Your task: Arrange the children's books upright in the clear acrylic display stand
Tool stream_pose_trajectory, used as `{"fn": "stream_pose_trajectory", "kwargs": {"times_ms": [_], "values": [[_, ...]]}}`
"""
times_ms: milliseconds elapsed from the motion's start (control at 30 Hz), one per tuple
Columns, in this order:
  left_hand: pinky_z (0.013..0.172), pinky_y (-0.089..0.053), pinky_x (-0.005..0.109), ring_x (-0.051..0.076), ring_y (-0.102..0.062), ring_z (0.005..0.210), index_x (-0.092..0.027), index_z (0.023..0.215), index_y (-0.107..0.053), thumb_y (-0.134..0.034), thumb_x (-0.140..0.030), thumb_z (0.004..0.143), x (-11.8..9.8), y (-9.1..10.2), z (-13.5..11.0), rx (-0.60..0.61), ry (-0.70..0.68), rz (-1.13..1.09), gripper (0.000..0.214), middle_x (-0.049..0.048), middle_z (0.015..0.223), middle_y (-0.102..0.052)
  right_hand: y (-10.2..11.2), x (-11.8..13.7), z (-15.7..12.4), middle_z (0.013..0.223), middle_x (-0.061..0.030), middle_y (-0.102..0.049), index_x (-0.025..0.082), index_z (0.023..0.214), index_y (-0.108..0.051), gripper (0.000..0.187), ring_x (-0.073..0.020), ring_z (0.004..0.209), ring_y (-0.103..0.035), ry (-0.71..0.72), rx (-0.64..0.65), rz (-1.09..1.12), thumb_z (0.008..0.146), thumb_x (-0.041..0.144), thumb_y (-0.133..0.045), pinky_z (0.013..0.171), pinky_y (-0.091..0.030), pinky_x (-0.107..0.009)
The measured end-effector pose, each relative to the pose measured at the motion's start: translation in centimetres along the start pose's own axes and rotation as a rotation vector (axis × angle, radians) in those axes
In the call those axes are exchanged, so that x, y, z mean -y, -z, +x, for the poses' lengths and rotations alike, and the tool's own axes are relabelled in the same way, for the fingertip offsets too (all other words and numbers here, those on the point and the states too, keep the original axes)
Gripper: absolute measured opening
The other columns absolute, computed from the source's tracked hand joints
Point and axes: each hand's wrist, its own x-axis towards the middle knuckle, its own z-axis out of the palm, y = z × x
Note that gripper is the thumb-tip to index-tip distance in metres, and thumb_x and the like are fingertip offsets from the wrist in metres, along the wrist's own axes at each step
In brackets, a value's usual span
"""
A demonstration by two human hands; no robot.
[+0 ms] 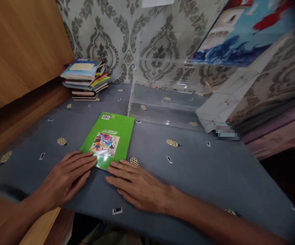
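A thin green book [121, 136] with a colourful picture and a barcode on its cover lies flat on the cloth-covered table. My left hand [69, 175] rests at the book's near left corner, its fingertips on the cover and its fingers stretched out. At the near right corner, my right hand [134, 183] lies flat with fingers extended, the fingertips touching the book's edge. A ring shows on one finger of that hand. Neither hand is wrapped round the book.
A stack of books [83, 78] stands at the back left, near a wooden panel [19, 47]. A clear acrylic stand [162, 112] takes up the back right. Above it hangs a sea painting [234, 37]. The grey tablecloth [195, 183] carries pineapple prints.
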Motion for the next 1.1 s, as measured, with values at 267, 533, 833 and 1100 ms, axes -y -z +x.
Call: {"fn": "stream_pose_trajectory", "kwargs": {"times_ms": [267,533,833,1100], "values": [[0.105,-0.05,0.043,0.023,-0.062,0.123,-0.018,0.132,-0.063,-0.037,-0.029,0.104,1.6,-3.9,10.4,0.182,-0.118,0.057,0.039,0.0094,0.133,-0.067,0.6,0.2,-0.1,0.141,-0.0104,-0.061,0.013,0.128,-0.063,0.033,-0.0194,0.142,-0.045,0.021,-0.064,-0.021,0.101,0.018,-0.045,0.121,-0.037,-0.037],[0.103,-0.049,0.047,0.027,-0.061,0.122,-0.014,0.128,-0.064,-0.039,-0.028,0.103,4.2,-9.2,19.6,0.173,-0.092,0.143,0.038,0.011,0.136,-0.064,0.6,-0.1,-0.2,0.139,-0.0102,-0.062,0.011,0.114,-0.07,0.027,-0.0211,0.139,-0.048,0.07,-0.09,-0.11,0.098,0.023,-0.052,0.121,-0.035,-0.035],[0.104,-0.046,0.05,0.026,-0.06,0.123,-0.02,0.135,-0.058,-0.039,-0.032,0.103,4.5,-9.6,19.0,0.153,-0.043,0.081,0.039,0.0097,0.142,-0.06,0.6,-0.1,-0.2,0.143,-0.0092,-0.06,0.011,0.116,-0.069,0.028,-0.0209,0.142,-0.045,0.05,-0.04,-0.084,0.101,0.022,-0.048,0.123,-0.03,-0.035],[0.106,-0.044,0.046,0.024,-0.058,0.128,-0.022,0.136,-0.058,-0.036,-0.036,0.102,8.3,-7.3,16.3,0.176,-0.014,0.033,0.042,0.0081,0.142,-0.061,0.6,-0.2,-0.3,0.143,-0.0112,-0.059,0.009,0.119,-0.068,0.029,-0.0214,0.143,-0.043,0.042,-0.024,-0.042,0.101,0.02,-0.047,0.123,-0.031,-0.037]]}}
